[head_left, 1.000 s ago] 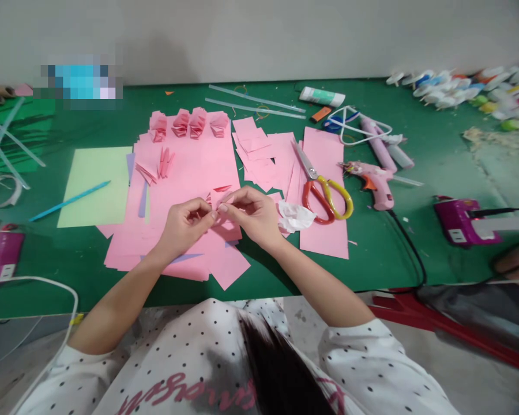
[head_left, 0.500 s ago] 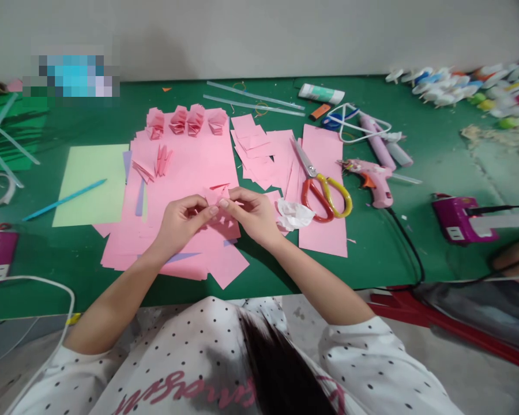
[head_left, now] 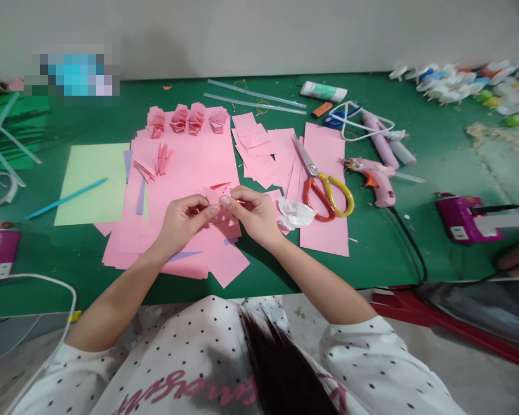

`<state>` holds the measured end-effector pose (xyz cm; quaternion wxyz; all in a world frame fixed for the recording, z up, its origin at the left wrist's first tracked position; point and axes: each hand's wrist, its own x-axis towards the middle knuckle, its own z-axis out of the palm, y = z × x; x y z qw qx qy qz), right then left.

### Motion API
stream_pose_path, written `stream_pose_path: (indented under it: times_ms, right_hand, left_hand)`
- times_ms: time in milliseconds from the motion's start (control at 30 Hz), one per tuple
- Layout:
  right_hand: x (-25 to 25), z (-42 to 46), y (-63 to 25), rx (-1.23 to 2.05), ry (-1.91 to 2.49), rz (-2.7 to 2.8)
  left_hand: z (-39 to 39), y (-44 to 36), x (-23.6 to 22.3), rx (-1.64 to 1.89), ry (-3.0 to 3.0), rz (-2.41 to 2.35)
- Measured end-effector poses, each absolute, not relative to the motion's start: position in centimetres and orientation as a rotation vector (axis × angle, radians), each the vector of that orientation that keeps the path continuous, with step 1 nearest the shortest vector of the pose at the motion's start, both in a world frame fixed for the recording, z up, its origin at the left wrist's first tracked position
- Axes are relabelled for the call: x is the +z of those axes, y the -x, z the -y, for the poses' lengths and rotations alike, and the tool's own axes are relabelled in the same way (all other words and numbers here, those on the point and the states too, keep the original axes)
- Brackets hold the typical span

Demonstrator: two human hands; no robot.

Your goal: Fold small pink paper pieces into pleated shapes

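Note:
A small folded piece of pink paper [head_left: 216,193] is pinched between my two hands, above a stack of pink sheets [head_left: 194,158]. My left hand [head_left: 188,218] grips its left side with thumb and forefinger. On its other side my right hand [head_left: 253,212] closes thumb and fingers on the paper; part of it is hidden behind the fingertips. Pleated pink paper pieces [head_left: 179,119] stand in a row along the stack's far edge. More folded pink pieces [head_left: 163,159] lie nearer, left of centre. Small cut pink papers [head_left: 255,153] are spread to the right of the stack.
Scissors [head_left: 320,187] with red and yellow handles lie on pink paper beside a crumpled white tissue [head_left: 296,214]. Farther right are a pink glue gun [head_left: 376,178] and a purple power block [head_left: 467,219]. A blue pencil [head_left: 67,199] crosses a pale green sheet [head_left: 90,167] at left.
The view has shifted very slightly. Both hands stay in nearly the same place, still pinching the folded pink paper.

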<state>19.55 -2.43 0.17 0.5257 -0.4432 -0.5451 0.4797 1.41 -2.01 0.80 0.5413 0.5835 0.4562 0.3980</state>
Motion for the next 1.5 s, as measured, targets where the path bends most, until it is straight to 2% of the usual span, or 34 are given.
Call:
stream_pose_path:
  times_ms: [500,800,1500]
  right_hand:
    - [-0.2,2.4,-19.3,1.169,1.059,1.284]
    - [0.0,2.6,-19.6,1.354,0.942,1.206]
    - [-0.9,2.3,-19.6,1.17,1.01,1.315]
  left_hand:
    - [1.8,-1.3,1.1,0.815,-1.486,-1.079]
    - [1.7,-0.9,1.4,0.822,-1.391,-0.892]
    - [1.8,-1.2,0.8,0.853,-1.479,-1.054]
